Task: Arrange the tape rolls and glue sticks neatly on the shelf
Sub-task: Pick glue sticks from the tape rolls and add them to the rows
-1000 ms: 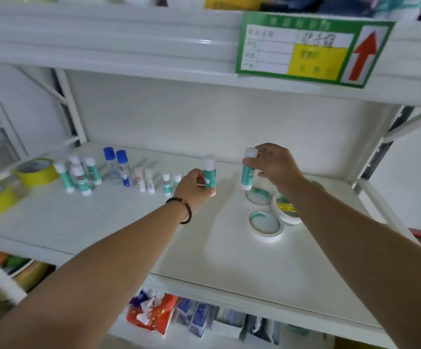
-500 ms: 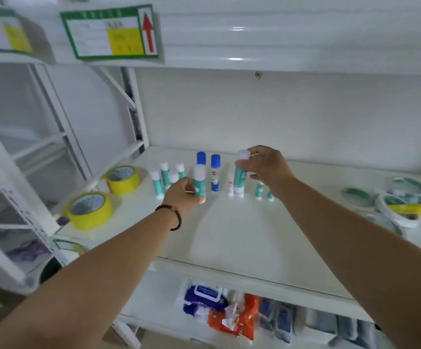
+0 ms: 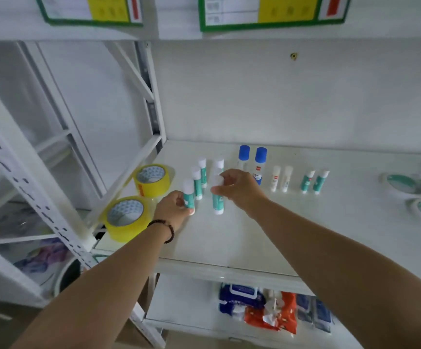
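Note:
My left hand [image 3: 173, 206] grips a teal glue stick [image 3: 188, 197] with a white cap, upright with its base on the white shelf [image 3: 229, 238]. My right hand [image 3: 238, 187] holds a second teal glue stick [image 3: 217, 201] by its cap, upright on the shelf just to the right. Behind them stand more teal glue sticks [image 3: 197, 182]. Two blue-capped glue bottles [image 3: 260, 159], two white sticks [image 3: 275, 178] and two small teal sticks [image 3: 307, 181] line up to the right. Two yellow tape rolls [image 3: 126, 217] sit at the left edge. White tape rolls [image 3: 403, 183] lie far right.
A white upright post [image 3: 40, 197] and diagonal brace [image 3: 126, 172] frame the shelf's left side. The shelf above carries green-bordered labels [image 3: 270, 13]. The lower shelf holds packets in blue and red [image 3: 267, 308]. A white back wall closes the shelf.
Both hands carried their glue sticks leftward along the shelf and now hold them standing in front of the left group of teal sticks. The camera view swung left with them.

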